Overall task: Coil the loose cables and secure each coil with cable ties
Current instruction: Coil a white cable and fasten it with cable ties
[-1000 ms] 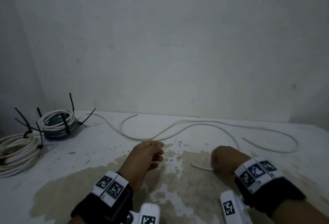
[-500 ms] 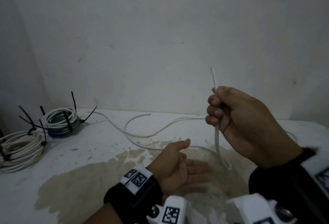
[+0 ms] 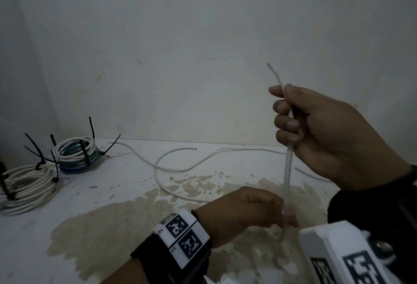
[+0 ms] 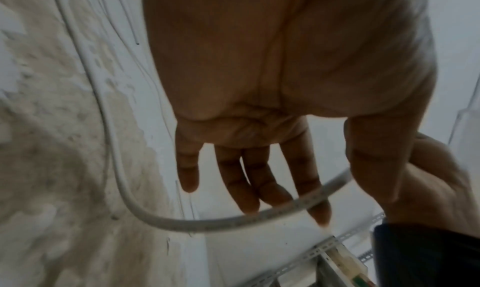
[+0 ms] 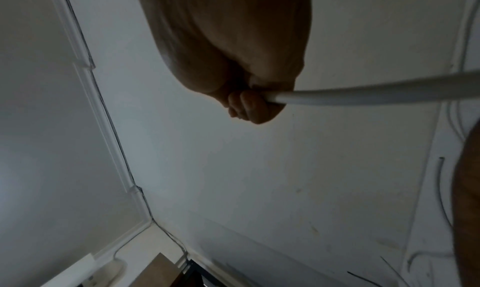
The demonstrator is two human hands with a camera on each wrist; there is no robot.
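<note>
1. Cable coils sit at the far left of the head view: our larger white coil (image 3: 24,185) lies at the left edge of the table (image 3: 108,193), bound with black cable ties (image 3: 36,151) whose tails stick up.
2. Just right of it and farther back, a second coil (image 3: 75,154), white over blue-green, is also cinched with ties.
3. Across the middle of the frame, the loose white cable (image 3: 287,171) snakes over the table from near the second coil, curving past a tan stain (image 3: 135,223) on the surface; one free end lies near the back edge.
4. In the lower centre, our left hand (image 3: 241,212) is low over the stain. The left wrist view shows its fingers (image 4: 249,180) nearly straight and spread, the cable crossing in front of the fingertips and running behind the thumb; we cannot tell whether it is pinched or only touched.
5. In the right half, our right hand (image 3: 320,130) is raised, fingers curled tight round the cable, which hangs nearly straight down to the left hand. The right wrist view shows the same fist (image 5: 246,69) with the cable leaving it to the right.
6. Above that fist, the cable's short free tip pokes up against the wall (image 3: 203,35).
</note>
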